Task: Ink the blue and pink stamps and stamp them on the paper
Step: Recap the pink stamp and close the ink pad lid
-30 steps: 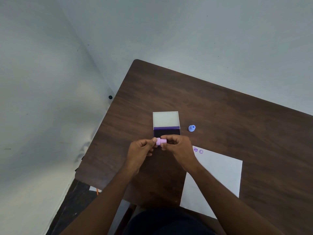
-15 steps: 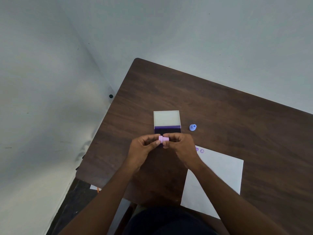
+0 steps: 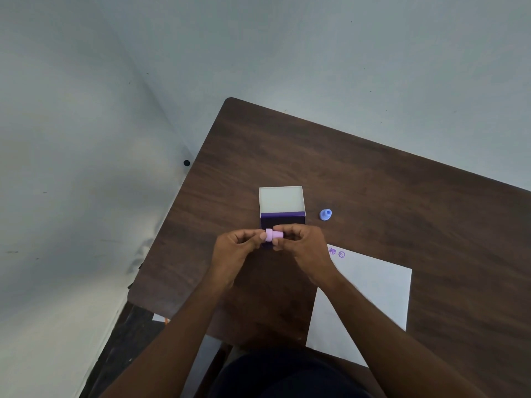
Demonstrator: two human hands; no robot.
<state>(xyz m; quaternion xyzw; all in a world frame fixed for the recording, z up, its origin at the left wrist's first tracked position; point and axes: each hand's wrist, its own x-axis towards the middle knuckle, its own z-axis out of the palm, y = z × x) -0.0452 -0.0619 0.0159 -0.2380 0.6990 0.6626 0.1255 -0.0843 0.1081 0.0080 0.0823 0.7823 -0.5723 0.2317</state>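
Pinching a stubby cylindrical pink stamp (image 3: 273, 235), both hands (image 3: 234, 252) (image 3: 303, 249) hover over woodgrain table (image 3: 373, 182).

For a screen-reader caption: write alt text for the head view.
Two bare hands, left hand and right hand, hold a small pink plastic stamp sideways above an open purple ink pad on a dark wooden table. A small blue plastic stamp stands beside the pad; white paper shows two purple prints.
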